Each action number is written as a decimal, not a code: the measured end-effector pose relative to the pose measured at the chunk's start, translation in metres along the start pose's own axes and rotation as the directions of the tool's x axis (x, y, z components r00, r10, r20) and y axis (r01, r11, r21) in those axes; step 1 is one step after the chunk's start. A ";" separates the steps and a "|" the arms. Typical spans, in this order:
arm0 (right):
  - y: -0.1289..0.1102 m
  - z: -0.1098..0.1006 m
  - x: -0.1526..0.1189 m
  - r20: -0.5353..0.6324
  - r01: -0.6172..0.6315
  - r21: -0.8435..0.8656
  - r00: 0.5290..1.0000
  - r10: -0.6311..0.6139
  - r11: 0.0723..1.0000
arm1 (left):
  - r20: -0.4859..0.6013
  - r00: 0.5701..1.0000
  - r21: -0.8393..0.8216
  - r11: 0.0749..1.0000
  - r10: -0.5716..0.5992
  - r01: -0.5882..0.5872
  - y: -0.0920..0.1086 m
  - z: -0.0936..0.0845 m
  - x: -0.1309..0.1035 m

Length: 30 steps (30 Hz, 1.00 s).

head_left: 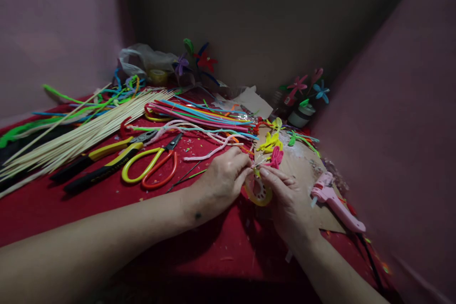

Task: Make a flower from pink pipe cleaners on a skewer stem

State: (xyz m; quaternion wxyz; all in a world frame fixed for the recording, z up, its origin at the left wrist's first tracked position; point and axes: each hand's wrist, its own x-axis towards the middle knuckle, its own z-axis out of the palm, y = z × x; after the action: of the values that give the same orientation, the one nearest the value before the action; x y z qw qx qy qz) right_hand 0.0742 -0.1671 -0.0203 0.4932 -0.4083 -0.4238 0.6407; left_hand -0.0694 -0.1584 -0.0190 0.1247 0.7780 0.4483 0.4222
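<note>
My left hand (225,176) and my right hand (290,194) meet fingertip to fingertip, both closed in a pinch. Between them a small bunch of thin pale strands (261,159) pokes up, like flower stamens; their lower ends are hidden by my fingers. A roll of yellowish tape (263,198) shows just below the fingertips, and I cannot tell whether it hangs or lies on the table. Right behind the strands are a bent pink pipe-cleaner piece (276,156) and several yellow pipe-cleaner pieces (271,142) on a cardboard sheet (299,171).
Scissors (167,149) with yellow and red handles and pliers (137,141) lie left of my hands. Beyond are pipe cleaners (206,116) and thin wooden sticks (107,133). A pink glue gun (337,202) rests at right. Pipe-cleaner flowers (298,85) stand at the back.
</note>
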 end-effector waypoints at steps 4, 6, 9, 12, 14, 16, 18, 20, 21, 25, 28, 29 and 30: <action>0.000 0.001 -0.001 -0.036 0.017 -0.007 0.999 -0.017 1.000 | -0.007 0.999 0.023 0.999 0.036 -0.036 0.001 0.001 0.000; -0.001 0.001 0.000 -0.069 0.024 -0.009 0.997 -0.024 1.000 | -0.007 1.000 0.011 1.000 0.018 -0.018 0.001 0.001 0.000; -0.002 0.001 0.000 -0.102 -0.010 -0.034 0.995 0.007 0.999 | 0.001 1.000 0.001 1.000 0.008 -0.008 0.001 0.000 0.000; -0.002 0.002 0.000 -0.113 -0.023 -0.063 0.993 0.016 0.998 | -0.004 0.999 0.001 0.999 0.035 -0.035 0.001 0.001 -0.001; -0.001 0.001 0.000 -0.117 -0.005 -0.069 0.993 -0.003 0.998 | -0.005 0.998 0.004 0.998 0.056 -0.056 0.000 0.001 -0.002; 0.000 0.001 0.000 -0.114 0.005 -0.077 0.993 -0.013 0.997 | 0.004 0.997 0.006 0.997 0.074 -0.074 0.000 0.002 -0.004; 0.002 0.000 0.000 -0.106 0.002 -0.088 0.994 -0.011 0.996 | 0.011 0.996 0.005 0.996 0.086 -0.086 -0.001 0.003 -0.005; 0.003 0.000 0.000 -0.093 0.018 -0.079 0.995 -0.025 0.997 | 0.009 0.996 0.007 0.996 0.093 -0.093 0.000 0.003 -0.006; 0.003 0.000 0.000 -0.091 0.024 -0.062 0.995 -0.030 0.998 | 0.007 0.995 0.007 0.995 0.095 -0.095 0.000 0.004 -0.006; 0.002 0.003 -0.001 -0.099 0.001 0.011 0.995 0.000 1.000 | -0.017 0.994 0.006 0.994 0.110 -0.110 0.000 0.004 -0.006; 0.001 0.002 -0.001 -0.088 0.005 0.021 0.996 -0.003 1.000 | -0.030 0.993 0.020 0.993 0.116 -0.115 -0.001 0.005 -0.006; 0.001 0.002 -0.001 -0.083 0.009 0.013 0.997 -0.008 1.000 | -0.029 0.992 0.026 0.993 0.120 -0.119 -0.002 0.005 -0.006; 0.001 0.002 -0.001 -0.077 0.016 0.002 0.997 -0.015 1.000 | -0.026 0.992 0.033 0.992 0.124 -0.123 -0.002 0.005 -0.006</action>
State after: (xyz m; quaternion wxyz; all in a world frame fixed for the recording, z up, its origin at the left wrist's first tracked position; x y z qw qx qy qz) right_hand 0.0723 -0.1684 -0.0207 0.5146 -0.4286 -0.4069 0.6213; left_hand -0.0686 -0.1610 -0.0265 0.0800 0.8000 0.4076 0.4330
